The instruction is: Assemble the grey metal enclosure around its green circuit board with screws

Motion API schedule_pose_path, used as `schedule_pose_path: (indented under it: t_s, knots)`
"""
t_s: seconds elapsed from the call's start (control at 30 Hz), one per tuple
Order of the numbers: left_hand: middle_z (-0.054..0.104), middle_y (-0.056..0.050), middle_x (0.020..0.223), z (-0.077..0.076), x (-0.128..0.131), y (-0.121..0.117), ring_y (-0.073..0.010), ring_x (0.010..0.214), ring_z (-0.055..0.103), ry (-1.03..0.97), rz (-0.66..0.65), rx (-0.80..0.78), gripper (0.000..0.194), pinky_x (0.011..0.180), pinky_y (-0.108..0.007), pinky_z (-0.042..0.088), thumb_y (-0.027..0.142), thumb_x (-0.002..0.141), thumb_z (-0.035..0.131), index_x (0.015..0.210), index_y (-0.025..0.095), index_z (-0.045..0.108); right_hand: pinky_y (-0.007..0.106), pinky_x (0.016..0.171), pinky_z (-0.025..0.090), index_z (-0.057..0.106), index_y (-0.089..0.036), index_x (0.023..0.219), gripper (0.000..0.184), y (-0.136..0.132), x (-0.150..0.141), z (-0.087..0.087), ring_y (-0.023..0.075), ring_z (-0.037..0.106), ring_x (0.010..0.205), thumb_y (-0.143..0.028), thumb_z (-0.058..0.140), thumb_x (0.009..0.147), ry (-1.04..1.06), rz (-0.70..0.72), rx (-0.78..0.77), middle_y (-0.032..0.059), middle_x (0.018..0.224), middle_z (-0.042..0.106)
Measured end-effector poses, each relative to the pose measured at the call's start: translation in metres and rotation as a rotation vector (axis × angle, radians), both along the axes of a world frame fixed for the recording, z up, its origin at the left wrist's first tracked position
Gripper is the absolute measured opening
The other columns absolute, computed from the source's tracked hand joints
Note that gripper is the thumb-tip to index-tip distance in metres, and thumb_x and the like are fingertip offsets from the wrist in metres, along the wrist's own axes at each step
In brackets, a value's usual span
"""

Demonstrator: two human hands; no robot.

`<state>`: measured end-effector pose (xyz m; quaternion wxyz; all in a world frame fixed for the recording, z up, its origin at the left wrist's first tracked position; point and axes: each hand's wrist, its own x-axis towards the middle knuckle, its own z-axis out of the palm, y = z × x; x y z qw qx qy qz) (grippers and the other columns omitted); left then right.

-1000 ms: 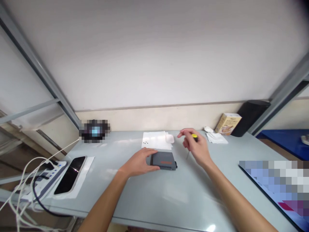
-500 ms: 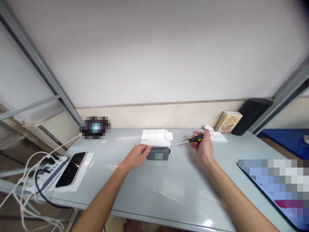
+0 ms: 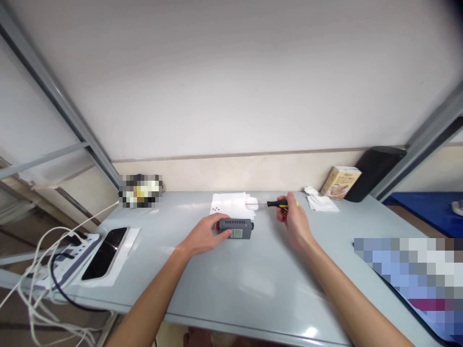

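Observation:
My left hand (image 3: 207, 234) grips the left end of a small dark grey box (image 3: 240, 226), thumb on its front face and fingers behind. The box has a row of slots along the top, a pale label and a black knob-like part at its right end. My right hand (image 3: 294, 219) is closed round the black and yellow handle of a screwdriver (image 3: 277, 204). Its thin shaft points left, with the tip over the white sheet of paper (image 3: 227, 200) behind the box. Several tiny dark screws (image 3: 216, 209) lie on that sheet, and a white rounded case (image 3: 251, 204) sits at its right edge.
A phone (image 3: 105, 253) lies on paper at the left, beside a power strip (image 3: 77, 255) with tangled cables. Crumpled tissue (image 3: 323, 203), a yellow carton (image 3: 340, 182) and a black cylinder (image 3: 376, 173) stand at the back right. A blurred-out flat object (image 3: 415, 284) lies front right.
My right hand has moved left with the screwdriver, whose tip went from near the box's right end to above the paper. My left thumb has shifted onto the box's front face.

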<state>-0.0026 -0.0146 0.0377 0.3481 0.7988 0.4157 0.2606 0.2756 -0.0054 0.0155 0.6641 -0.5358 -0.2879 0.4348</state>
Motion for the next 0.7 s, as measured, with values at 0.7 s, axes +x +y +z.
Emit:
schedule_pose_path:
  t_s: [0.7]
  knots:
    - [0.070, -0.005, 0.097, -0.006, -0.002, 0.008, -0.0180, 0.081, 0.059, -0.051, 0.021, 0.020, 0.027, 0.078, -0.031, 0.052, 0.040, 0.090, 0.072, 0.108, 0.020, 0.074, 0.026, 0.056, 0.036, 0.073, -0.023, 0.109, 0.058, -0.013, -0.025, -0.006, 0.0130, 0.043, 0.061, -0.074, 0.064, 0.084, -0.388, 0.262, 0.021, 0.0017, 0.082, 0.065]
